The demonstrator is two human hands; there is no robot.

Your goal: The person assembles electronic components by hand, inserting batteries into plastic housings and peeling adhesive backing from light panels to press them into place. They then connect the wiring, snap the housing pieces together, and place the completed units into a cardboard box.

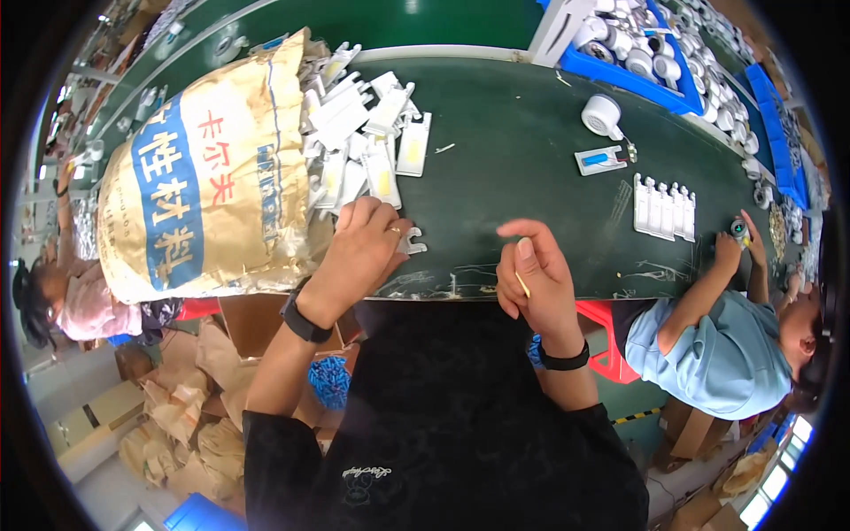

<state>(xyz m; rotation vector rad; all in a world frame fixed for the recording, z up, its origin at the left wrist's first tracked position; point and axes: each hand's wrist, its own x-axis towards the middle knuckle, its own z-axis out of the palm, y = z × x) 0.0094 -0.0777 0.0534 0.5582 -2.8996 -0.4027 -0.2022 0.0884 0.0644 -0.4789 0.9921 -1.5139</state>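
My left hand [359,252] is closed, fingers bent down, at the near edge of a pile of white plastic housings [341,119]. From beneath its fingers sticks the hooked end of a white plastic housing [413,240]; the rest is hidden. Over the table's near edge, my right hand [538,276] has curled fingers and a raised index finger. A thin yellowish strip [522,283] shows in its grip. Some housings in the pile carry a yellow patch. The pile spills from a large paper sack [204,177] lying on its side.
On the green table [496,159] lie a round white lamp head [602,116], a housing with a blue battery [600,160] and a row of white housings [664,209]. A blue crate [620,75] holds lamp heads. A co-worker in light blue [717,354] sits at right; another person [84,283] is at left.
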